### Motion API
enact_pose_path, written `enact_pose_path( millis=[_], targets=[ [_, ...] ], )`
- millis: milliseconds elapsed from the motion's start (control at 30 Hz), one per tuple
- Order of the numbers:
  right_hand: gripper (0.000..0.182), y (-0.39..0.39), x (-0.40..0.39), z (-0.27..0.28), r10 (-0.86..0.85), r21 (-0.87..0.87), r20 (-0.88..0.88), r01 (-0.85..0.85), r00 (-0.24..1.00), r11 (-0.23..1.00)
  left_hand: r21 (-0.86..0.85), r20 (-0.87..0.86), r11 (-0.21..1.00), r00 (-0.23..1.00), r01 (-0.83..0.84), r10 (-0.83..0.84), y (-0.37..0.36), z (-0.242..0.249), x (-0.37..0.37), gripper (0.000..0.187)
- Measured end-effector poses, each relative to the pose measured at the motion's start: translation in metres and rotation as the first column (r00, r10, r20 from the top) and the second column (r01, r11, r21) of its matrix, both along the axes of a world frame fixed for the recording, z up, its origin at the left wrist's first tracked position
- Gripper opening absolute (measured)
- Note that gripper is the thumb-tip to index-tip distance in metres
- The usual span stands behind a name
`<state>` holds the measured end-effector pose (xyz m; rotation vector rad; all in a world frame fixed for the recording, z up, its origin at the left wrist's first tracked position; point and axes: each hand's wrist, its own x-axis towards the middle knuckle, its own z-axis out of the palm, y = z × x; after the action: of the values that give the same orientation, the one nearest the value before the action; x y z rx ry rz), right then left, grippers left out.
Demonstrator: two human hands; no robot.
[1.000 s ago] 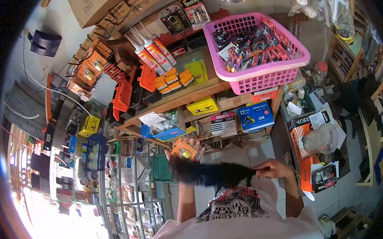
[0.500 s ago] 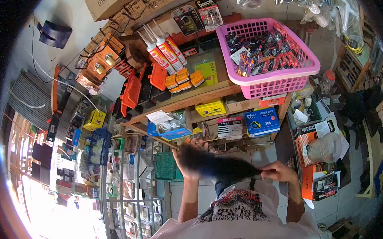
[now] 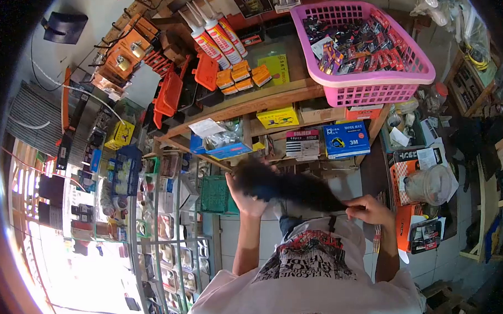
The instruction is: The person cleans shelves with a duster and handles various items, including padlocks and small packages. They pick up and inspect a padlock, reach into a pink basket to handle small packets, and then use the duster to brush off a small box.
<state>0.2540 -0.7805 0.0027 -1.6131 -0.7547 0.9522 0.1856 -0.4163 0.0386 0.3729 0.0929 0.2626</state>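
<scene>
Black, fluffy and blurred, a duster (image 3: 297,191) is held over the floor, in front of the wooden shelf unit (image 3: 249,104). Its narrow end is gripped between the thumb and fingers of the right hand (image 3: 371,210). The wide end lies across the left hand (image 3: 245,200), whose fingers are mostly covered; whether that hand is open or closed on something cannot be told, though a small gold-coloured spot shows beside the duster. A green basket (image 3: 214,193) is seen just beside the left hand. On the shelf top, a pink basket (image 3: 379,79) is filled with packaged items, and small orange boxes (image 3: 243,77) are grouped before upright white-and-red tubes (image 3: 210,46). Below, a blue 3M box (image 3: 347,140) is shelved.
</scene>
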Motion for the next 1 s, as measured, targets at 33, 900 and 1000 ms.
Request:
enact_pose_path(
  millis=[33, 900, 1000],
  targets=[
    [0.028, -0.001, 0.001, -0.005, 0.045, -0.005, 0.006, -0.045, 0.999, 0.999, -0.226, -0.029, 0.974, 1.000, -0.008, 0.002, -0.007, 0.017, -0.001, 0.083],
    [0.026, 0.009, 0.008, 0.011, 0.089, 0.007, -0.277, -0.091, 0.957, 0.996, 0.147, -0.038, 0.983, 0.993, 0.112, -0.108, 0.011, -0.029, -0.004, 0.065],
    [0.028, 0.010, 0.011, -0.003, 0.039, -0.017, -0.205, -0.043, 0.978, 0.999, -0.251, 0.291, 0.941, 0.945, 0.226, -0.149, -0.002, 0.005, -0.002, 0.069]
  ],
)
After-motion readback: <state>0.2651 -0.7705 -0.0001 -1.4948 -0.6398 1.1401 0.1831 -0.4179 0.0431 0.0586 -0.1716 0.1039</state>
